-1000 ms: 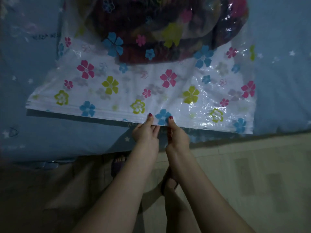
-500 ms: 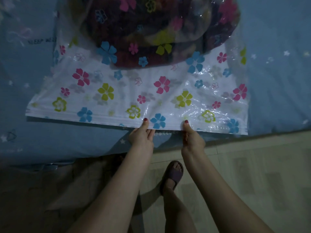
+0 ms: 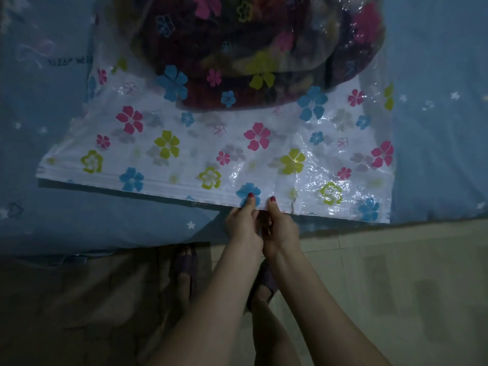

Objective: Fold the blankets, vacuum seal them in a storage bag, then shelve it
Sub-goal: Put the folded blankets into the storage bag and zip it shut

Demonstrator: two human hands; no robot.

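The dark folded blankets (image 3: 253,56) are already sitting inside the clear flowery plastic storage bag (image 3: 211,154) on the blue bed (image 3: 435,128), and the left hand (image 3: 241,225) and right hand (image 3: 280,228) are pinching its zip edge (sucking out air and shelving are still waiting)

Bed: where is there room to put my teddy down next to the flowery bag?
Bare blue bedsheet lies left of the bag, more to its right, and a strip before its near edge, left of the left hand. The bag's middle edge is crowded: the right hand pinches there too.
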